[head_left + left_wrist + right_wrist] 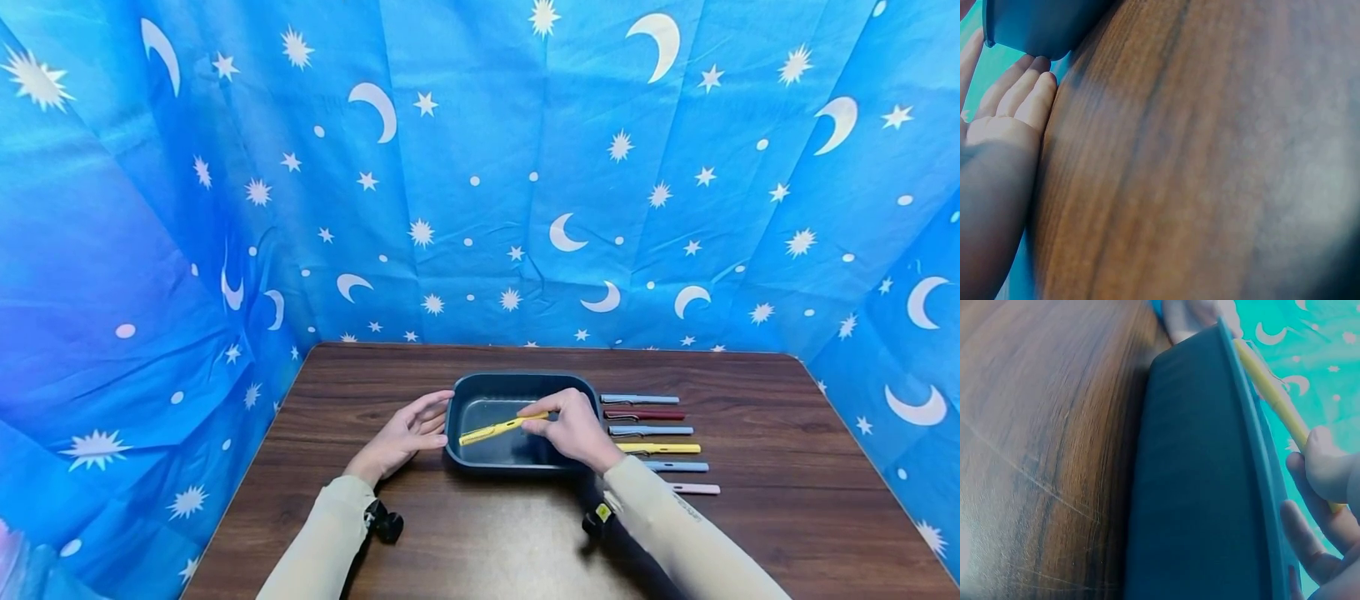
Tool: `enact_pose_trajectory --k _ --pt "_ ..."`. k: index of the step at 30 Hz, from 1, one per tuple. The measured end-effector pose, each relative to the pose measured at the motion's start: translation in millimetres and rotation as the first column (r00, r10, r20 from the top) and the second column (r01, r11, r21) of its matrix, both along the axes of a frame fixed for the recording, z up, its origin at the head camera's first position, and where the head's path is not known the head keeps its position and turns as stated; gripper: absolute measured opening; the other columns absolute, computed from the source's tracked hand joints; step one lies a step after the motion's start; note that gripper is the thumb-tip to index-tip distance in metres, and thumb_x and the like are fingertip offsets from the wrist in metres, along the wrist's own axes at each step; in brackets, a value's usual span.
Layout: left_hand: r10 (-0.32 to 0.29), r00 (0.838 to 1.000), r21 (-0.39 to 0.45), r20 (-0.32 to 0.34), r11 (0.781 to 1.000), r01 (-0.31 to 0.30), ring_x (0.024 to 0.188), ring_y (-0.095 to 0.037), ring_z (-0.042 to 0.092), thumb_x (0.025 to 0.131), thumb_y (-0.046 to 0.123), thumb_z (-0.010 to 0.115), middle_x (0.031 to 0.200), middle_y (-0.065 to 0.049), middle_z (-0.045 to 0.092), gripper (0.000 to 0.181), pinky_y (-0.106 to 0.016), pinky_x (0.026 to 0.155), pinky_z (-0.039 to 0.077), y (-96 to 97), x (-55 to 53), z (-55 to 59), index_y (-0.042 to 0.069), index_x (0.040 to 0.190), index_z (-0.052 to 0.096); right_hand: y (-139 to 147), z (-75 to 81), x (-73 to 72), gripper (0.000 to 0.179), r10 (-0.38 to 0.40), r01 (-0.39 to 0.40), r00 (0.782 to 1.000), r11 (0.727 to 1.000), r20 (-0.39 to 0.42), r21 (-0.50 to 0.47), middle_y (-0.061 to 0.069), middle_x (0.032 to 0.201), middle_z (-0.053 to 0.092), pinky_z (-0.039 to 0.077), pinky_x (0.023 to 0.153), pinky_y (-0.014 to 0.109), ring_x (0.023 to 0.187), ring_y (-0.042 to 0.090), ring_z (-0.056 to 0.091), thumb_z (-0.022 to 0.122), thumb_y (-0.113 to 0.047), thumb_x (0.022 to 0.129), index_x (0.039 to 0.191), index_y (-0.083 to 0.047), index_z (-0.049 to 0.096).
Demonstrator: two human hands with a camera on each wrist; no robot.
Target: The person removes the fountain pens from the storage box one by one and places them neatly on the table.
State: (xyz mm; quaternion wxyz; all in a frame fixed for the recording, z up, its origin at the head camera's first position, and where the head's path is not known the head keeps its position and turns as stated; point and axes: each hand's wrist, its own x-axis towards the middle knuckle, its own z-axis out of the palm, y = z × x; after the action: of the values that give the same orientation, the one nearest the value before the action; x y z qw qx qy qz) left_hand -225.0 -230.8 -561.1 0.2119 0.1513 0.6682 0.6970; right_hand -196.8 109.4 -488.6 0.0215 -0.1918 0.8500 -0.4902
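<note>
My right hand (572, 427) pinches a yellow pen (491, 431) between thumb and fingers, above the dark rectangular tray (517, 470). The pen slants, its clip end pointing left and lower. In the right wrist view the same yellow pen (1275, 397) runs along the upper rim of the tray (1200, 469). My left hand (405, 437) rests against the tray's left end, thumb and fingers spread. Seen from the left wrist, its fingers extend nearly straight to the tray's outer wall (1041, 25). In the head view, the visible part of the tray's floor shows no other pen.
Right of the tray several pens lie in a row: a dark red pen (645, 415), another yellow pen (663, 448), a pale pink pen (697, 489) and light blue ones. My right forearm partly covers the nearer pens. A blue star-patterned curtain (480, 208) surrounds the wooden table (360, 375).
</note>
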Motion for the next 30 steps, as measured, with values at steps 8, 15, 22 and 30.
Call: enact_pose_trajectory --k 8,15,22,30 --pt "-0.007 1.000 0.005 -0.014 1.000 0.007 0.155 -0.031 0.036 0.097 0.006 0.076 0.168 -0.015 0.035 0.077 -0.029 0.116 0.044 0.8 0.9 1.2 0.015 0.163 0.037 7 5.4 3.9 0.013 -0.065 0.070 0.996 0.994 0.063 -0.080 -0.001 0.105 0.080 0.062 0.078 0.033 0.099 0.018 0.071 0.082 -0.011 0.092 0.102 -0.018 0.086" --pt "-0.009 1.000 -0.003 -0.029 1.000 0.009 0.155 -0.032 0.036 0.098 0.006 0.073 0.168 -0.016 0.034 0.075 -0.032 0.119 0.041 1.8 0.5 0.7 0.015 0.163 0.037 16 5.0 5.1 0.011 -0.096 0.101 0.994 0.989 0.045 -0.108 -0.006 0.102 0.080 0.060 0.092 0.044 0.104 0.017 0.071 0.085 -0.017 0.091 0.100 -0.023 0.086" --pt "0.013 1.000 -0.012 -0.013 1.000 -0.013 0.154 -0.031 0.038 0.097 0.007 0.076 0.167 -0.013 0.037 0.075 -0.033 0.118 0.042 2.0 1.0 1.8 0.017 0.161 0.040 24 4.1 7.1 0.010 -0.080 0.080 0.997 0.986 0.005 -0.148 -0.006 0.099 0.080 0.059 0.094 0.045 0.101 0.015 0.073 0.088 -0.022 0.088 0.097 -0.022 0.086" --pt "0.020 1.000 -0.015 -0.005 1.000 -0.020 0.153 -0.029 0.039 0.097 0.008 0.076 0.167 -0.011 0.039 0.073 -0.034 0.119 0.041 2.5 2.0 3.5 0.021 0.160 0.042 35 1.3 11.5 0.013 -0.050 0.052 0.999 0.976 0.014 -0.212 -0.002 0.102 0.081 0.060 0.096 0.046 0.104 0.018 0.074 0.089 -0.024 0.087 0.099 -0.019 0.086"
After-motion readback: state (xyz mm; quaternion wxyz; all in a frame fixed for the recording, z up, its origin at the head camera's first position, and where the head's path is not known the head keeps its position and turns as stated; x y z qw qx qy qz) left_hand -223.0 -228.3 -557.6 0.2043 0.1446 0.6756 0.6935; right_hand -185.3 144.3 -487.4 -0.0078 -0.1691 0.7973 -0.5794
